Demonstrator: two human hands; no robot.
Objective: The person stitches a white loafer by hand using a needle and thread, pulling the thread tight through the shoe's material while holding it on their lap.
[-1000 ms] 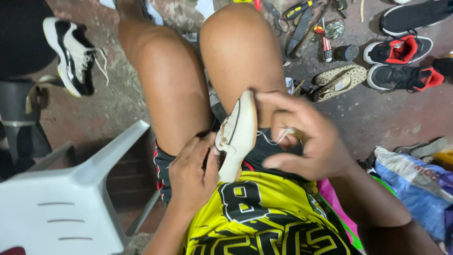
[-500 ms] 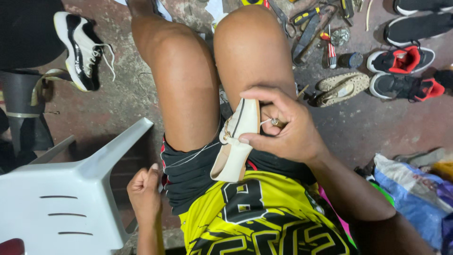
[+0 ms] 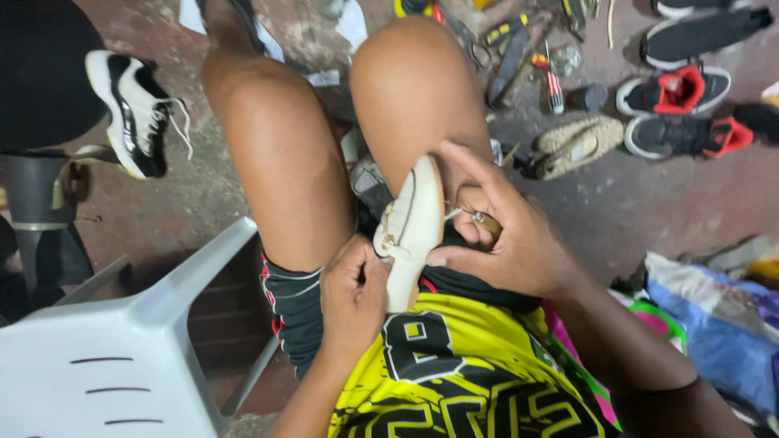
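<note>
- A white moulded plastic chair (image 3: pixel 97 357) fills the lower left corner, just beside the person's left thigh.
- A yellow and black patterned jersey (image 3: pixel 479 381) covers the person's torso at the bottom edge, with black shorts (image 3: pixel 296 304) above it.
- A crumpled blue and white plastic bag (image 3: pixel 714 324) lies on the ground at the right edge.
- A black and white laced sneaker (image 3: pixel 134 113) lies on the ground at upper left, well apart from the hands.
- Two black shoes with red linings (image 3: pixel 677 113) and a beige woven slip-on shoe (image 3: pixel 578 144) lie on the ground at upper right, near a scatter of hand tools (image 3: pixel 519 49).
- A cream-coloured flat shoe with a pale sole (image 3: pixel 411 223) stands on end in the lap, between the thighs, resting against the right thigh.
- The right hand (image 3: pixel 507 235) wraps around the shoe's right side, fingers spread, thumb and forefinger pinching a small brown-handled tool (image 3: pixel 485 221) with thread leading to the shoe.
- The left hand (image 3: pixel 353 292) has its fingers curled together, pressing the shoe's lower left edge.
</note>
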